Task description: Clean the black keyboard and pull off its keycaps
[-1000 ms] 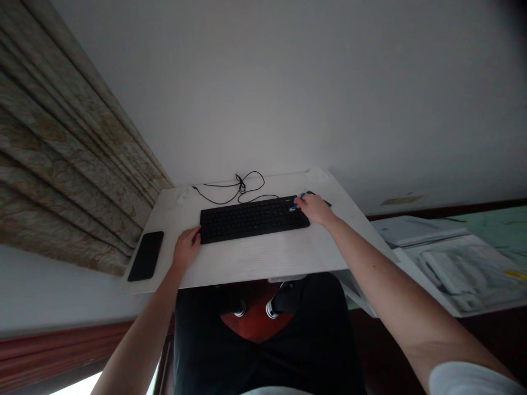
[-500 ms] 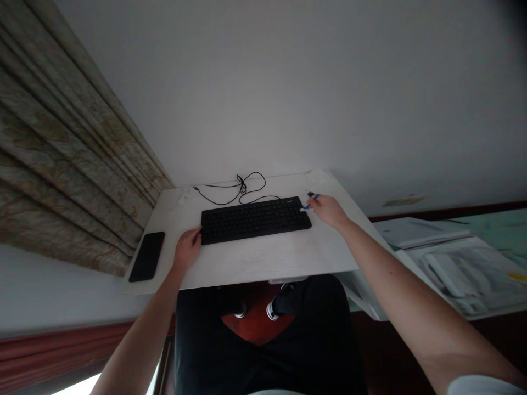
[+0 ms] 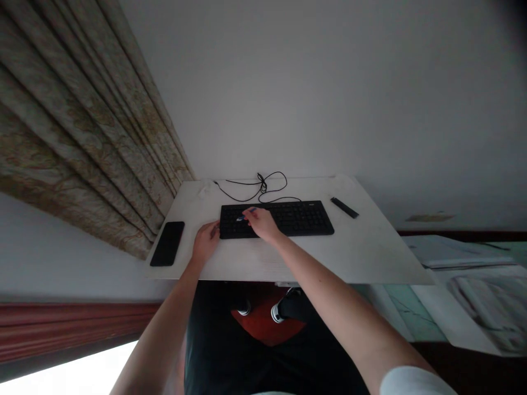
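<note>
On the white wooden bench (image 3: pixel 313 263) lies a long black keyboard (image 3: pixel 302 219). My right hand (image 3: pixel 261 224) is above its keys, and the fingers (image 3: pixel 255 214) are grasping a small blue object (image 3: pixel 244 217). My left hand (image 3: pixel 205 242) is open, just beside the keyboard's left end, near a flat black phone (image 3: pixel 167 243).

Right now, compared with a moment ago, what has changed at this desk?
The right hand has moved left across the keyboard, carrying a small blue item, and a black stick now lies on the desk beyond it. The left hand, phone and cable stayed put.
</note>
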Demonstrator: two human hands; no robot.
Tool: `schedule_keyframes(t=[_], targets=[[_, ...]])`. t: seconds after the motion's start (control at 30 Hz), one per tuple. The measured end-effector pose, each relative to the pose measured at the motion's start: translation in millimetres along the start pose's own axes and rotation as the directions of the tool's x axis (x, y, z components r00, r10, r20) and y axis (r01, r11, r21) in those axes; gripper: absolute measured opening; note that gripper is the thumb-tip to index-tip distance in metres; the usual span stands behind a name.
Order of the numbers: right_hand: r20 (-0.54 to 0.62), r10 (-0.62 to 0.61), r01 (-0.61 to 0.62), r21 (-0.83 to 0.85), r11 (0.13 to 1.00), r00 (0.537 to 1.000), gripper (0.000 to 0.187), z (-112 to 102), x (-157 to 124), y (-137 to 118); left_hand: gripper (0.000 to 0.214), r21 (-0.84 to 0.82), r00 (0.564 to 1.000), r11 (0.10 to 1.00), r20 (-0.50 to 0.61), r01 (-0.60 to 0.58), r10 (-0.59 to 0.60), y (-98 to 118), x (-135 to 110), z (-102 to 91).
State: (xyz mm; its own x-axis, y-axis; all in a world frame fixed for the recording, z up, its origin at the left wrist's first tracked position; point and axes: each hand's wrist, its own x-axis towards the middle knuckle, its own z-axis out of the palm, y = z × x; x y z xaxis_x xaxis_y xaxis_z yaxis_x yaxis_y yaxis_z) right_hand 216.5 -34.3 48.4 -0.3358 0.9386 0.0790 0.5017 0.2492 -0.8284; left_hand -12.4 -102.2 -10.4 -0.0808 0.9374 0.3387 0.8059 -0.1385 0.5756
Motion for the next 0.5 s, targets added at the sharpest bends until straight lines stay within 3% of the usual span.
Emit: schedule_keyframes(t=[0.1, 0.2, 0.33, 0.5], targets=[[0.036, -0.031, 0.032, -0.025, 0.999, 0.999, 0.034, 34.7, 11.9, -16.9, 0.036, -0.020, 1.000, 1.000, -0.006, 0.018, -0.019, 1.1, -0.8, 0.9], [0.045, -0.045, 0.047, -0.052, 0.998, 0.998, 0.033, 48.9, 17.2, -24.7, 0.038, -0.010, 1.000, 1.000, 0.009, 0.017, -0.017, 4.1, -0.4, 4.7], [0.074, -0.066, 0.073, -0.095, 0.993, 0.995, 0.035, 50.3, 16.9, -27.6, 0.047, 0.071, 0.998, 0.997, 0.061, -0.029, 0.025, 9.3, 2.9, 10.4], [0.099, -0.033, 0.058, -0.267, 0.962, 0.995, 0.033, 29.1, 15.3, -23.0, 0.056, 0.183, 0.994, 0.983, 0.111, -0.029, 0.009, 13.7, 6.4, 11.2]])
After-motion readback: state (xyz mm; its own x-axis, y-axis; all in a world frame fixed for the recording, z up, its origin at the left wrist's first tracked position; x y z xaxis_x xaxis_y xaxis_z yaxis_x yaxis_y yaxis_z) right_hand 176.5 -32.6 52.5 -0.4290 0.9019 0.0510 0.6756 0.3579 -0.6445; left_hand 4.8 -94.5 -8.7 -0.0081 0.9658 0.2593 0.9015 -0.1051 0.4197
